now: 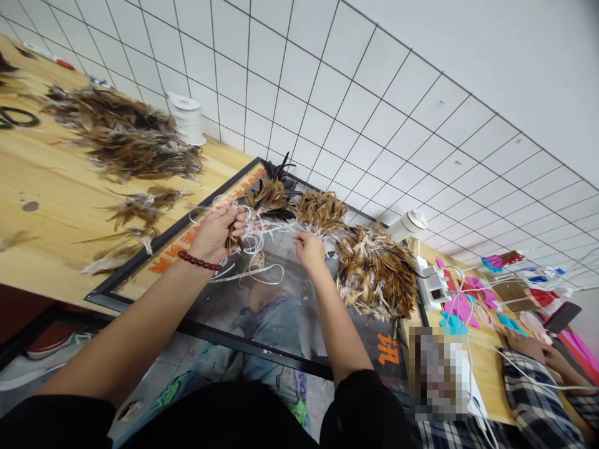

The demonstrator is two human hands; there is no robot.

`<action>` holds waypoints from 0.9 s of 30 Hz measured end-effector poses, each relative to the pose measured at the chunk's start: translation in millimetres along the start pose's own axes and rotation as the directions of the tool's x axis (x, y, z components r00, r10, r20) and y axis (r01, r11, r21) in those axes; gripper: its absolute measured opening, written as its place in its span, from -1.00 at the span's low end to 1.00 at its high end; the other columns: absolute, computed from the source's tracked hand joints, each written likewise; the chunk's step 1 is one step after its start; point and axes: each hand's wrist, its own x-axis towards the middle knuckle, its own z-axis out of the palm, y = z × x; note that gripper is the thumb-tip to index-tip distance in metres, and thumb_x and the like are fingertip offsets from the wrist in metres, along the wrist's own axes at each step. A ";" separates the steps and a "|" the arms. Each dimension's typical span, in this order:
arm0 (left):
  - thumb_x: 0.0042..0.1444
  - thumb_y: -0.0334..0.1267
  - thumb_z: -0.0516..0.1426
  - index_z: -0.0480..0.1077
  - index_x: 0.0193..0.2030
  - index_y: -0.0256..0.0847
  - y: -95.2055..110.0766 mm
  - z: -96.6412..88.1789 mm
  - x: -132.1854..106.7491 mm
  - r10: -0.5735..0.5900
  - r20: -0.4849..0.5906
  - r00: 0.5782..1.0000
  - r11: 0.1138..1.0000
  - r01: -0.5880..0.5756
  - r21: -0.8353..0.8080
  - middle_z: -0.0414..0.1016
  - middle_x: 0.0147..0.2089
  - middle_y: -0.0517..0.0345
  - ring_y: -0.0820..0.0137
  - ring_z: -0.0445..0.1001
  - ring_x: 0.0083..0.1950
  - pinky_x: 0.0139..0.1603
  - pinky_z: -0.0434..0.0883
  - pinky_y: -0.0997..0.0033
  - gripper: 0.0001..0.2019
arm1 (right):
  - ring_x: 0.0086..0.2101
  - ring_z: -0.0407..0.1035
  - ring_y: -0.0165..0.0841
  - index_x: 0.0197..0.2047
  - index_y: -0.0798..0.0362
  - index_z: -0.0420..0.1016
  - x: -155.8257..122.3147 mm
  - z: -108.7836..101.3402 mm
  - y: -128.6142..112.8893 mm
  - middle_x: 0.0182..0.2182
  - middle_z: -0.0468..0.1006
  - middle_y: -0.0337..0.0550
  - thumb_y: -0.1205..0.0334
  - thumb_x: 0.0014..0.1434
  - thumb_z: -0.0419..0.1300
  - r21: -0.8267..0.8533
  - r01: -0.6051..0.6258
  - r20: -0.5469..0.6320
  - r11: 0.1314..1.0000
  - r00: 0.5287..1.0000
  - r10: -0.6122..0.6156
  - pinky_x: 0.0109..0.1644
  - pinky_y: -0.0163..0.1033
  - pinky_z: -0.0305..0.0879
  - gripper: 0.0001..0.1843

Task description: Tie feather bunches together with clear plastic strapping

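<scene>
1. Site: black-framed glass panel (253,347) lies on the wooden tabletop (56,181). Its frame surrounds the glass; ribbon and feathers lie over it.
2. Left hand: fingers curled, nearly closed, holding white ribbon (255,242). Hand (224,227) is above the panel's left part; loose loops hang below it.
3. Right hand: thumb and fingers drawn together, no clear gap. Hand (309,249) is at the right end of the ribbon strands; what lies between the fingertips is too small to tell.
4. Ribbon position: over the glass, between the two hands, in open, uneven loops. Judged unfinished: no neat winding or trimmed end can be made out.
5. Apparently gathered: large brown feather bunch (379,274) on the panel's right side, smaller feather clump (322,209) beside it, and dark-tipped feather clump (271,194) near the left hand. Whether any is bound cannot be told.
6. Apparently left over: broad feather heap (140,146) on the tabletop left of the panel, plus a few separate feathers (140,209) nearer the frame. White spool (188,121) stands upright beside the heap.
7. Estimate: partway; the ribbon is in hand, and plenty of feathers lie off the panel.
</scene>
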 end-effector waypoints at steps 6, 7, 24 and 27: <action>0.10 -0.45 0.11 0.38 -0.40 -0.38 -16.3 -6.4 -36.2 -0.061 -0.019 0.998 0.996 0.062 0.059 0.26 -0.52 0.19 0.64 0.19 -0.58 -0.67 0.14 0.72 -0.92 | -0.19 0.41 -0.30 -0.08 -0.08 0.50 42.9 18.8 -17.6 -0.14 0.51 -0.15 0.22 0.22 0.03 -0.107 -0.004 -0.066 0.994 0.998 -0.003 -0.16 -0.27 0.25 -0.72; 0.08 -0.44 0.13 0.39 -0.40 -0.38 -19.5 -7.1 -44.0 -0.072 -0.027 0.997 0.995 0.074 0.068 0.26 -0.52 0.19 0.64 0.19 -0.58 -0.67 0.14 0.72 -0.93 | -0.20 0.41 -0.31 -0.07 -0.08 0.50 46.8 20.9 -23.2 -0.15 0.50 -0.14 0.22 0.22 0.03 -0.119 0.004 -0.046 0.993 0.999 -0.010 -0.18 -0.27 0.25 -0.72; 0.09 -0.45 0.12 0.40 -0.41 -0.37 -6.6 -21.3 -61.4 -0.091 0.006 0.996 0.995 0.091 -0.036 0.23 -0.52 0.19 0.64 0.19 -0.57 -0.66 0.17 0.73 -0.92 | -0.67 0.23 -0.51 -0.28 0.11 0.50 16.7 -20.1 -7.6 -0.51 0.53 -0.23 0.03 0.09 0.12 0.830 0.036 -0.175 0.557 0.965 0.197 -0.59 -0.37 0.16 -0.68; 0.08 -0.44 0.14 0.40 -0.40 -0.36 -5.6 -9.7 -60.4 -0.115 0.025 0.993 0.993 0.115 0.021 0.28 -0.49 0.17 0.64 0.20 -0.56 -0.67 0.17 0.73 -0.94 | -0.57 0.35 -0.46 -0.23 0.09 0.48 3.9 -34.9 -7.5 -0.47 0.55 -0.20 0.06 0.16 0.09 0.684 0.172 -0.309 0.709 0.949 0.068 -0.47 -0.33 0.31 -0.71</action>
